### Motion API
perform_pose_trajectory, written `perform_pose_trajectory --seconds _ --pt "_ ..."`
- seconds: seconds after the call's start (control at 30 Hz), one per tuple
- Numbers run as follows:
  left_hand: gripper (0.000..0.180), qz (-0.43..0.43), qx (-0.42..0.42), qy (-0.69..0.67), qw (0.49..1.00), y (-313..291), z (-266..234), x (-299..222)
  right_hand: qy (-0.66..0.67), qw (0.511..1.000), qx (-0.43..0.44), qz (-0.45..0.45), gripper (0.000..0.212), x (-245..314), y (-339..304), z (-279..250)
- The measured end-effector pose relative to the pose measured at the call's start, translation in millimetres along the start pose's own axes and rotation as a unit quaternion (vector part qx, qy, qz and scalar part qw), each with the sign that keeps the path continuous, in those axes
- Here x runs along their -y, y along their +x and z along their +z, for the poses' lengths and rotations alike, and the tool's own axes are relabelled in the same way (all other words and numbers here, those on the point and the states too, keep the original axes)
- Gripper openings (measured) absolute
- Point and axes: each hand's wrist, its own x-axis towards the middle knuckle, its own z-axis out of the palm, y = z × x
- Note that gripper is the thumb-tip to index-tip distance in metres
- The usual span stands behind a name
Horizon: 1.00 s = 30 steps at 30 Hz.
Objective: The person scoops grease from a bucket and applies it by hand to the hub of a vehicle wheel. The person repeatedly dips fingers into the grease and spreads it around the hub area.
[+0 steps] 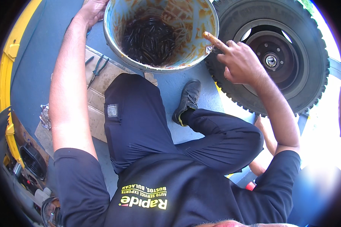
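Partly cropped, left hand (91, 11) grips bucket (206, 45)

Bucket (161, 36) between the two hands: left hand (91, 11) on its far-left rim, right hand (236, 60) at its right rim. Tyre (276, 56) just right of and behind the right hand. Pliers (96, 70) on cardboard (98, 98), below the left hand. Shoe (187, 99) below the bucket, left of the right hand.
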Motion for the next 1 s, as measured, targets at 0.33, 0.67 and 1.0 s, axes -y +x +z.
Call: perform_pose_trajectory --seconds 0.33,0.67,1.0 --pt "0.048 0.001 -0.042 0.053 0.998 -4 6 -8 -0.173 0.98 0.075 -0.07 0.025 31 -32 -34" --pt "0.049 -0.001 -0.033 0.056 0.998 5 8 -3 0.618 0.78 -0.084 0.045 0.068 -51 7 -7" --pt "0.049 -0.003 -0.049 0.073 0.996 -3 0 -9 0.316 0.948 -0.027 0.023 0.1 -17 22 -6"
